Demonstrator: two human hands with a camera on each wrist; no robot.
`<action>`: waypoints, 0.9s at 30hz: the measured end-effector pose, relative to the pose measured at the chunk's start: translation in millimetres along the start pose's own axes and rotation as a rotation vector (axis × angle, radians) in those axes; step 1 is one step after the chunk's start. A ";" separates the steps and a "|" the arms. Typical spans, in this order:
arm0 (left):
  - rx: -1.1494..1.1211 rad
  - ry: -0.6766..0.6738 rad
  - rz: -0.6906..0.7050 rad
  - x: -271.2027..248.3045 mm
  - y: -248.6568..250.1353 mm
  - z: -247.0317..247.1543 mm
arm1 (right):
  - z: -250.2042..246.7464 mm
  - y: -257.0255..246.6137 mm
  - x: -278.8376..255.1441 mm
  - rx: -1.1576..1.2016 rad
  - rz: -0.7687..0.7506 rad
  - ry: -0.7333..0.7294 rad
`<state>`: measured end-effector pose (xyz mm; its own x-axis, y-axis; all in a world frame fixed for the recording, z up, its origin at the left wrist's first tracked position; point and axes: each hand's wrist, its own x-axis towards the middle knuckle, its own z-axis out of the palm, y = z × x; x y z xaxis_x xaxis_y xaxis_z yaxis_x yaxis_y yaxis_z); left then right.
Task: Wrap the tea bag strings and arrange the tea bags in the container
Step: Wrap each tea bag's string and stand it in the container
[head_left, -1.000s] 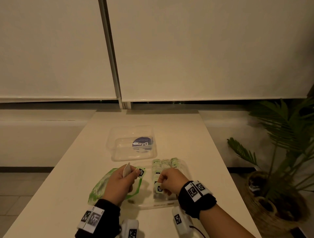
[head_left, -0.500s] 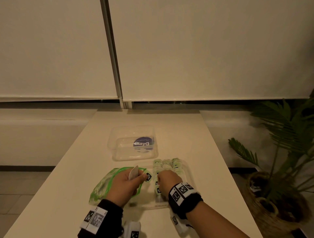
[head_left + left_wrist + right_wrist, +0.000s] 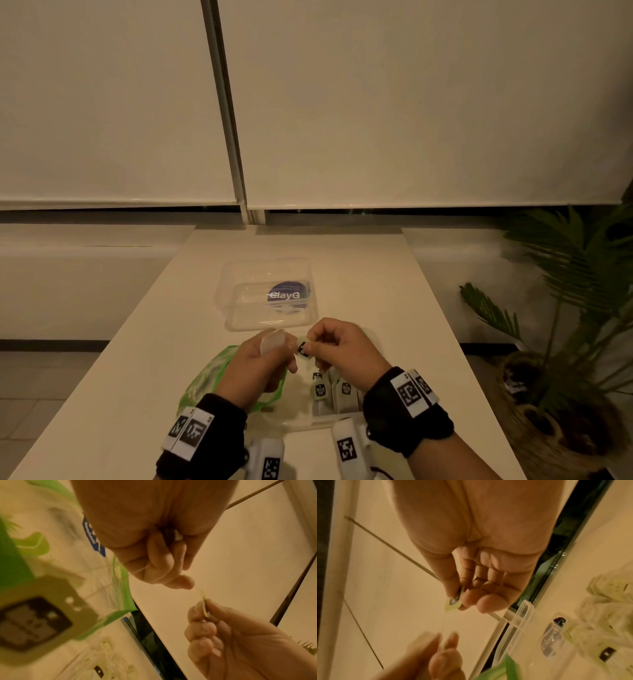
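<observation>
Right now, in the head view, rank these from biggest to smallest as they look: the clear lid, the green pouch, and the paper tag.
1. clear lid
2. green pouch, partly hidden by the left hand, so unsure
3. paper tag

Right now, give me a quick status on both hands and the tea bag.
Left hand grips the tea bag. Right hand pinches its tag, string between them. Container holding tea bags below. Nothing in the way.
</observation>
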<state>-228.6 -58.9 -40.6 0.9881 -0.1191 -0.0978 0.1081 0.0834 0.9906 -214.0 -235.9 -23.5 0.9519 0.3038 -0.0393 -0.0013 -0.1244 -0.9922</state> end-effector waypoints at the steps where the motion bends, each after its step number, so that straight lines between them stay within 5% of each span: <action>1: -0.047 0.022 -0.007 0.1 2.3 -0.5 | -3.5 -2.1 -0.6 0.032 0.008 0.014; 14: 0.089 0.212 0.160 10.4 16.4 -11.2 | -31.9 -31.2 -8.9 0.539 -0.016 -0.014; 23: 0.575 -0.058 0.212 -1.2 12.3 -0.9 | -34.0 -56.9 -1.6 0.583 -0.138 -0.128; 27: 0.396 0.118 0.260 -1.8 18.4 0.3 | -40.9 -65.7 -4.8 0.587 -0.198 -0.096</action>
<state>-228.4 -57.5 -22.2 0.9850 -0.0298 0.1702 -0.1714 -0.2898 0.9416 -206.0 -267.8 46.7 0.9197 0.3547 0.1682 -0.0219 0.4741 -0.8802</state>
